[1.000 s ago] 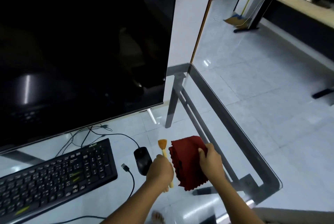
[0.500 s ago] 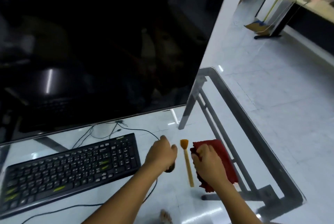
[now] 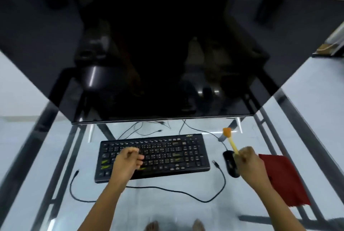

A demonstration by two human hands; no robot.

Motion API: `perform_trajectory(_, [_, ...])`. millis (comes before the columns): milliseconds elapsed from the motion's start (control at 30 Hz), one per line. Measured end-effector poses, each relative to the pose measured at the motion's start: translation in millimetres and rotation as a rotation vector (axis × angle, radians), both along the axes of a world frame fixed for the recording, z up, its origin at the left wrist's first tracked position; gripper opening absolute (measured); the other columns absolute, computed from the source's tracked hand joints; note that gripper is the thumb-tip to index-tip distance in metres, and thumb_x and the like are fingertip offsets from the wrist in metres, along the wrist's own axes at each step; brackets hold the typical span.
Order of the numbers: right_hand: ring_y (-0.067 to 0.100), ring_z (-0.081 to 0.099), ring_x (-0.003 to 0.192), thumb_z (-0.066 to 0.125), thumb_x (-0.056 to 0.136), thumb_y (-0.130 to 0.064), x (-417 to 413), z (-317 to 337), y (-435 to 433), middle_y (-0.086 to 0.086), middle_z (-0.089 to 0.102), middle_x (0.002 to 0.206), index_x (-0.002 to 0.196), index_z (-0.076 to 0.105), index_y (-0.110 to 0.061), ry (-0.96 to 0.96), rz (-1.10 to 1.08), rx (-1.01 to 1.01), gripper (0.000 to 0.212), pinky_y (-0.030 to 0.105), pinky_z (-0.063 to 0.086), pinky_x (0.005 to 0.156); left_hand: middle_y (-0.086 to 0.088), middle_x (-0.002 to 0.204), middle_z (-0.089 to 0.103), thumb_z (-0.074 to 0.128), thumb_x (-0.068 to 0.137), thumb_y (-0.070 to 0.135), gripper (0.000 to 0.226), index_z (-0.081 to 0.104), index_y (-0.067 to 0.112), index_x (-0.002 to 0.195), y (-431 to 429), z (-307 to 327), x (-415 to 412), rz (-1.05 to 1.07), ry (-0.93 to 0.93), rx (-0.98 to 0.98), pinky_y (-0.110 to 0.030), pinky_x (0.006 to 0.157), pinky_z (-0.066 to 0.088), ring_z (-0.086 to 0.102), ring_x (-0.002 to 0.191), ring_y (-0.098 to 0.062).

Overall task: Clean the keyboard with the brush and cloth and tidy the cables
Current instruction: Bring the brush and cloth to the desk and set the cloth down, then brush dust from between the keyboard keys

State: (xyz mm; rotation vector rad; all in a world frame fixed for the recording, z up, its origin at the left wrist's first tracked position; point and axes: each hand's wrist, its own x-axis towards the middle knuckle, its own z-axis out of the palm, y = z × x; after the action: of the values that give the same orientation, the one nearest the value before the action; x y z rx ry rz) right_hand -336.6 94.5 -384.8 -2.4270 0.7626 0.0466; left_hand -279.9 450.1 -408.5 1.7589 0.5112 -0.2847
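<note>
The brush (image 3: 232,144) has changed hands; a second ago the left hand held it, half a second ago it lay on the table (image 3: 176,210) between the two hands, and now the right hand (image 3: 248,162) grips its handle in a closed fist, bristles up and tilted away, above the mouse (image 3: 229,164). That hand has let go of the cloth (image 3: 284,180), which now lies flat and alone at the right of the table, just beside the right forearm. The left hand (image 3: 127,161) has left the mouse and sits over the left half of the keyboard (image 3: 167,153), fingers loosely curled and holding nothing (whether it touches the keys I cannot tell).

My reading: the set-up is done and brushing is about to begin; the left hand looks placed to steady the keyboard while the right sweeps the keys; wiping with the cloth comes later. The cables are untouched; one loose cable (image 3: 167,189) loops across the glass in front of the keyboard, unplugged ends showing, and others trail behind it under the monitor (image 3: 158,53).
</note>
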Motion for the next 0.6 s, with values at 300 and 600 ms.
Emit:
perform_trajectory(300, [0.005,0.048,0.047,0.079,0.082,-0.02,45.6,22.8,194.1,-0.006,0.063,0.059,0.079,0.072,-0.019,-0.231,0.094,0.567,0.008,0.019,0.038,0.045,0.001,0.11,0.063,0.051,0.096,0.015,0.019,0.061,0.016,0.112,103.8,-21.2,16.3,0.031,-0.305,0.376,-0.035,0.091,0.049,0.059,0.104,-0.018])
perform_trajectory(600, [0.009,0.061,0.066,0.081,0.08,-0.009,52.8,15.0,262.4,-0.003,0.072,0.073,0.084,0.074,-0.016,-0.276,0.035,0.86,0.01,0.023,0.049,0.062,0.013,0.145,0.042,0.034,0.102,0.039,0.049,0.032,0.03,0.15,118.9,-53.4,6.0,-0.177,-0.313,0.363,-0.025,0.105,0.033,0.04,0.135,-0.01])
